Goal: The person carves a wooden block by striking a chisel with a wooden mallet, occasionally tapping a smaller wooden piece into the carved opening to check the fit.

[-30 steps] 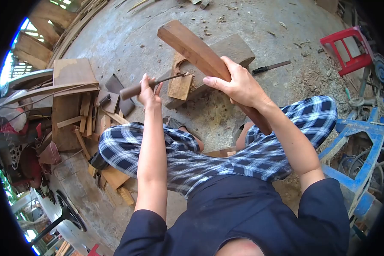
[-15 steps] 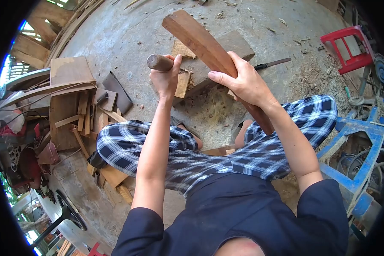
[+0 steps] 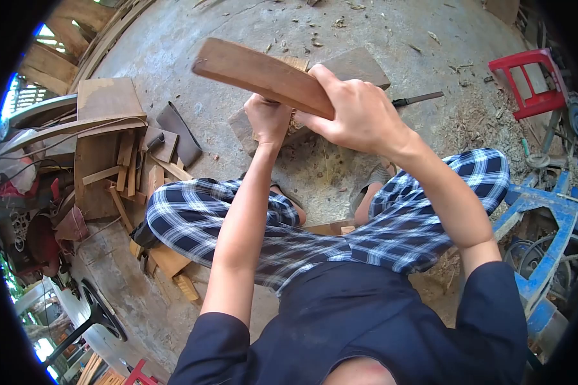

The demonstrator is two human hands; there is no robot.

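My right hand (image 3: 359, 119) is closed round a long, thick wooden bar (image 3: 263, 72), which slants out to the upper left. Under the bar is my left hand (image 3: 268, 117), its fingers wrapped round the chisel handle, now mostly hidden by the bar. Both hands are over a heavy wooden block (image 3: 359, 67) on the floor. A lighter piece of wood (image 3: 294, 62) on the block shows just behind the bar. The chisel's blade cannot be made out.
A dark-handled tool (image 3: 417, 99) lies right of the block. Wood offcuts (image 3: 127, 163) and a dark flat piece (image 3: 178, 135) lie at left. A red stool (image 3: 533, 106) and a blue metal frame (image 3: 546, 212) stand at right. Shavings litter the concrete floor (image 3: 237, 38).
The wooden bar has swung left and down, over the chisel handle. My left hand has shifted right and slightly up on the image's block area, and my right hand has turned with the bar.
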